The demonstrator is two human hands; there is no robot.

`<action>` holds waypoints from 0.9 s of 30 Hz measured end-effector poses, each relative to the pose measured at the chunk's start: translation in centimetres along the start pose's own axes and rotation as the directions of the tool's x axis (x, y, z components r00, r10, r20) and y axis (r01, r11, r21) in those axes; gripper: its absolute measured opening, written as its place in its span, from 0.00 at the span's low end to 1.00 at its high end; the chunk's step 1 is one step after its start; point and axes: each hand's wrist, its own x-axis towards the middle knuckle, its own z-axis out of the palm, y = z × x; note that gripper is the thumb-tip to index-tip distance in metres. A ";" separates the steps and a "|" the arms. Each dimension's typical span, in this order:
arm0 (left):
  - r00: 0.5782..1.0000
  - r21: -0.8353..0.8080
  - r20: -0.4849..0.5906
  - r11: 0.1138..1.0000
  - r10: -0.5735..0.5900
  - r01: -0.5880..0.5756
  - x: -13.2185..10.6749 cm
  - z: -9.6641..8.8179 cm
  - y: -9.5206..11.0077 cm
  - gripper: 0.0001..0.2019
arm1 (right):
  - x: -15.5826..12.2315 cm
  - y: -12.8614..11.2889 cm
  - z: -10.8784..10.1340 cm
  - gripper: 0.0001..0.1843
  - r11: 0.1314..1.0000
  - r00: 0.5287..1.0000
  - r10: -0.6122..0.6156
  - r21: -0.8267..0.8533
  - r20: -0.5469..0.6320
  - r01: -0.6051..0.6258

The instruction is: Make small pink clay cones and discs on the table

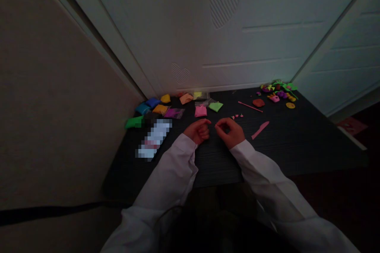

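Note:
My left hand (199, 131) is curled above the dark tabletop, thumb against the index finger, whose tip points toward the other hand. Facing it across a small gap, my right hand (230, 131) pinches thumb and index finger together. Whatever either hand holds is too small to make out. Just beyond the right hand lie several tiny pink pieces (236, 116). A pink plastic knife (260, 129) rests to the right, and a thin pink stick (250, 106) lies farther back. Behind my left hand is a pink packet (201, 111), with a light green packet (216, 106) beside it.
At the back left are several coloured packets, among them a blue packet (152, 102) and a purple packet (174, 113). A phone-like slab (154, 139), blurred out, lies left. Small colourful clay-like figures (279, 91) crowd the back right corner, near a reddish lump (258, 103). A white panel (184, 27) stands behind.

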 end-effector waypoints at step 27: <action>1.000 -0.037 -0.011 0.999 0.021 -0.022 -0.1 0.0 0.0 0.08 | 0.3 0.3 -0.1 0.08 0.997 0.993 0.071 -0.009 -0.090 -0.072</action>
